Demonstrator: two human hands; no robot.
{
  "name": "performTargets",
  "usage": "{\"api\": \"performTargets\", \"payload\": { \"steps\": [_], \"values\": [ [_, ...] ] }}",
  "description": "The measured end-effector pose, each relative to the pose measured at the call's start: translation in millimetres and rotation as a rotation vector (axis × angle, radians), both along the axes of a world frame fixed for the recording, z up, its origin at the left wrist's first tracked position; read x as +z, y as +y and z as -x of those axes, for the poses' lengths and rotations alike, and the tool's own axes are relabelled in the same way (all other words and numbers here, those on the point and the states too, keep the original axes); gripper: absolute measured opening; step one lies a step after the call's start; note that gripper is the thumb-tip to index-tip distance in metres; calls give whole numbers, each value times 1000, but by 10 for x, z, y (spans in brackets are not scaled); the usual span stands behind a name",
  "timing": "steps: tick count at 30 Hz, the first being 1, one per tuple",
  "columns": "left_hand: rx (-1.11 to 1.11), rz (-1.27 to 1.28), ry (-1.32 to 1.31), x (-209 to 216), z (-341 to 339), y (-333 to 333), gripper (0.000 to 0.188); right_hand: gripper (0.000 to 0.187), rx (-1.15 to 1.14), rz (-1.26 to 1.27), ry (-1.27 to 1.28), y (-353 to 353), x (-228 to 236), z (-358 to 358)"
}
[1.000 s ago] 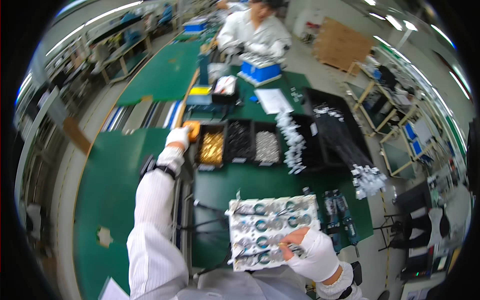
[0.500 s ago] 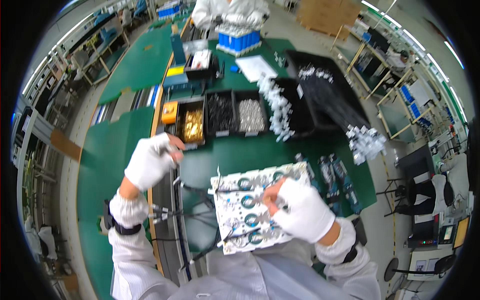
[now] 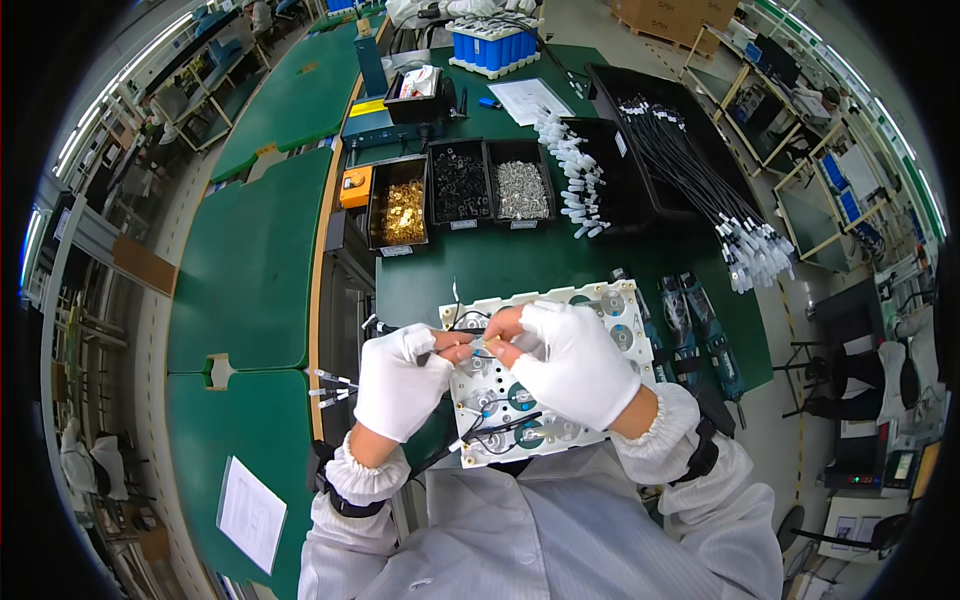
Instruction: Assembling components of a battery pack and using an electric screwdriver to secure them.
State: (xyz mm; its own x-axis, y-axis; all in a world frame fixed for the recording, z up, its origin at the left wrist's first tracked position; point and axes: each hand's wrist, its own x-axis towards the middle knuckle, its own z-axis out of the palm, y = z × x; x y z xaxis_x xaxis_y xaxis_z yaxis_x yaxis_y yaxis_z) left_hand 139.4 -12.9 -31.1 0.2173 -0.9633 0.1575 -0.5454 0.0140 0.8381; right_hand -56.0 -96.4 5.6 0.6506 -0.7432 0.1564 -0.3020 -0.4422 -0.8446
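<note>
A white battery module plate (image 3: 590,440) with round openings, metal discs and black cables (image 3: 530,422) lies in front of me. Over its upper left part my two white-gloved hands meet, bare fingertips almost touching. My left hand (image 3: 405,382) is closed in a pinch at the plate's left edge. From the right, my right hand (image 3: 575,362) also pinches, thumb against forefinger. Something small and thin seems to be between the fingertips, too small to name. White-tipped cable ends (image 3: 335,388) stick out left of my left hand.
Beyond the plate stand black bins of gold pieces (image 3: 403,212), black pieces (image 3: 460,185) and silver pieces (image 3: 522,190). Black trays hold bundled cables with white connectors (image 3: 750,245). Several teal power screwdrivers (image 3: 712,335) lie at right. Across the table, a person works at a blue battery pack (image 3: 495,48).
My left hand has come from beside the gold bin, right and down, onto the plate. My right hand has shifted up and left to meet it. The whole view has tilted slightly.
</note>
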Motion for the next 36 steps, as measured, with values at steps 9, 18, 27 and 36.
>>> {"api": "performTargets", "payload": {
  "steps": [9,18,27,36],
  "values": [
    [130,-122,474,-130,104,-6,10,17,-23,260,-124,50,-87,-200],
    [94,-185,562,-195,35,42,13,17,54,343,-64,34,-125,-302],
    [298,-146,647,-166,-156,255,16,15,313,345,-28,-89,-109,-326],
    [298,-116,634,-320,-211,267,8,9,498,978,458,-57,-225,-476]
  ]
}}
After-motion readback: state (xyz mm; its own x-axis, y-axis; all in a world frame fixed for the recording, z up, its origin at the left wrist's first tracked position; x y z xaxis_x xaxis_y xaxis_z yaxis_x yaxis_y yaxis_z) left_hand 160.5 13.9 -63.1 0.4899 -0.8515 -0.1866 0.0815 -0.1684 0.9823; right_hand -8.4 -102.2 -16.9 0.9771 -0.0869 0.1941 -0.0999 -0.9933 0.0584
